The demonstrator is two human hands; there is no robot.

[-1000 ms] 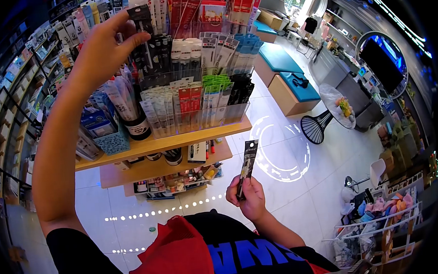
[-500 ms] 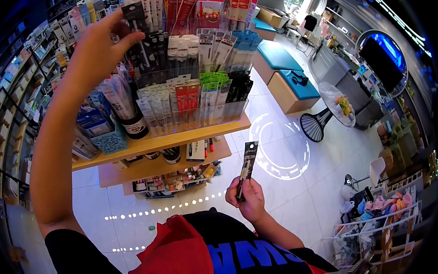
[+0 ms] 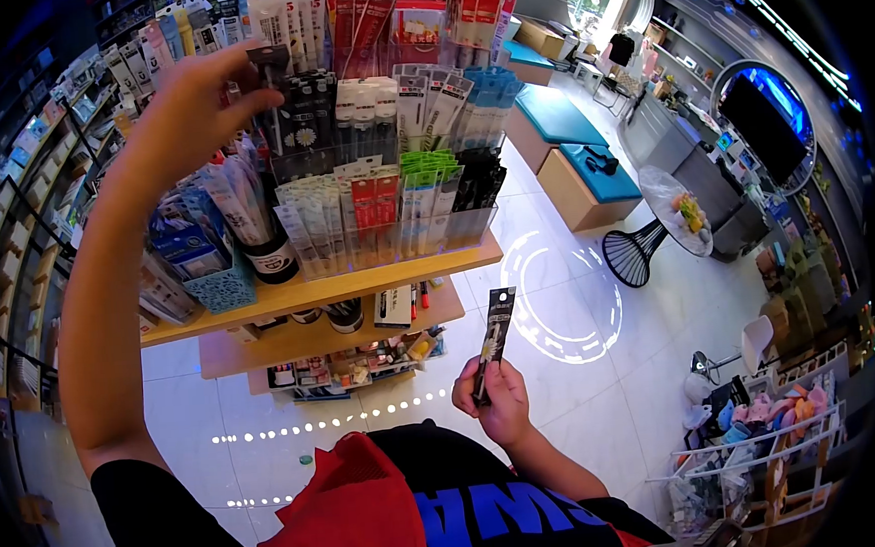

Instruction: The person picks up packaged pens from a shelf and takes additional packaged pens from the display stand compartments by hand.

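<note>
My left hand [image 3: 192,108] reaches to the upper left of a clear tiered pen rack [image 3: 376,242]. Its thumb and fingers pinch the top of a black pen packet [image 3: 270,57], just above a row of similar black packets [image 3: 308,116] with a daisy print. The lower part of the pinched packet is partly hidden by the thumb and the row. In front of my body, my right hand [image 3: 495,400] is closed around the lower end of another black pen packet [image 3: 496,335], held nearly upright with its hang tab on top.
The rack stands on a wooden shelf [image 3: 387,274], with more goods on lower shelves. Left of it are a blue basket [image 3: 223,287] and a dark pen cup [image 3: 274,258]. Teal-topped benches [image 3: 558,116], a round table [image 3: 658,195] and a wire rack of plush items [image 3: 758,434] are to the right.
My left hand has lowered the black pen packet slightly toward the row of black packets. My right hand keeps its packet in almost the same place.
</note>
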